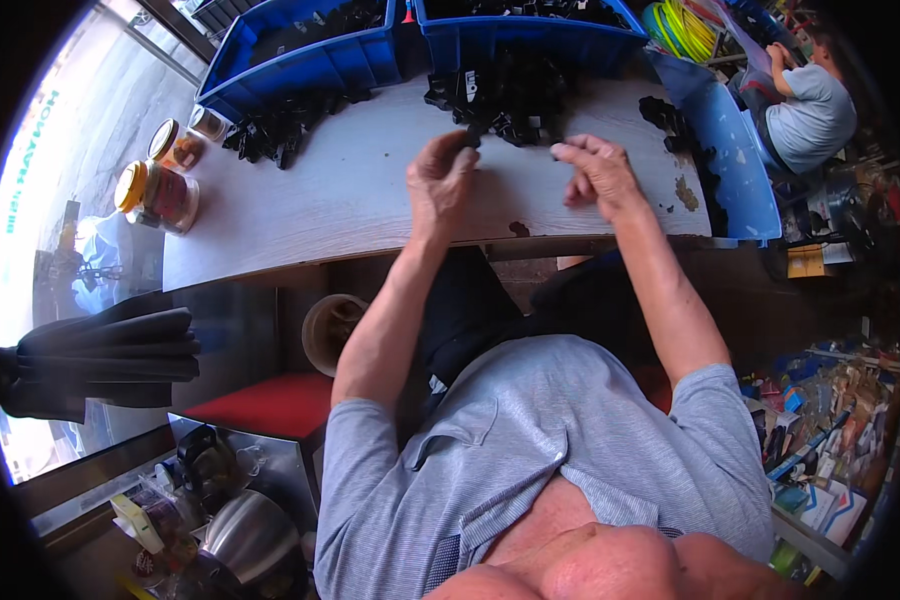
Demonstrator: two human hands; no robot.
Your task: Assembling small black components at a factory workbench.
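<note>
Sitting at the table [345, 195]: a person in a grey shirt, forearms reaching over the near edge, both hands up in front of the chest, likely so the fingers meet the work without a stretch.
Left hand [436, 190]: partly curled, thumb and forefinger pinching a black part [473, 135]; the tip grip probably suits so small a thing.
Black part: at the left fingertips, above the table, just on the near side of the heap.
Right hand [602, 178]: apart from the left, thumb and forefinger drawn close, other fingers loosely bent; I cannot tell whether anything tiny is between them.
Heap [505, 100]: black pieces straight ahead, presumably there for easy reach of both hands.
Side pile [282, 128]: more black pieces, off to the left.
Bins: a left bin [310, 75] and a middle bin [535, 40] behind the pieces, a right bin [755, 185] beside the table, seemingly ringed round to leave the middle for the hands.
Jars [163, 197]: at the left edge, probably to stay out of the way.
</note>
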